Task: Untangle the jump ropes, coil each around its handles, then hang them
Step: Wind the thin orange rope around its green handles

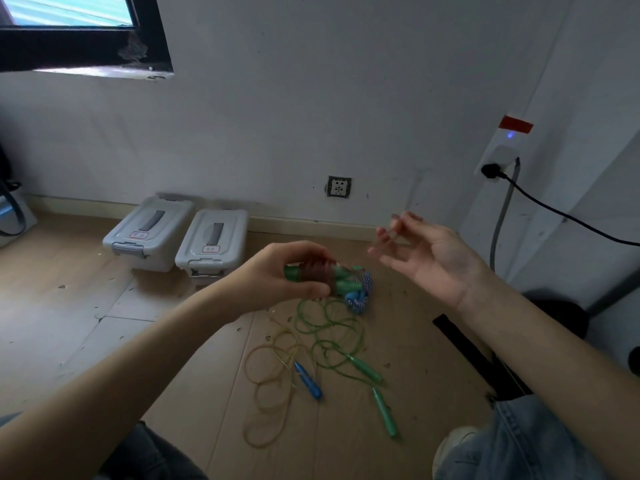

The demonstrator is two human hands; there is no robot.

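Observation:
My left hand (287, 271) grips a pair of green handles (343, 284) with a reddish-brown rope coiled round them (317, 271). My right hand (422, 251) is raised to the right, and its fingertips pinch the thin clear free end of that rope (393, 232). On the floor below lie a green rope (329, 327) with two green handles (367, 368), a yellow rope (273, 372) with a blue handle (308, 381), and a bundled blue-and-white braided rope (362, 292).
Two grey lidded storage boxes (149, 233) (213, 240) stand against the wall at the left. A wall socket (339, 186) is behind the ropes. A black cable (554, 213) runs from a plug at the right. My knees in jeans (519, 441) frame the wooden floor (104, 306).

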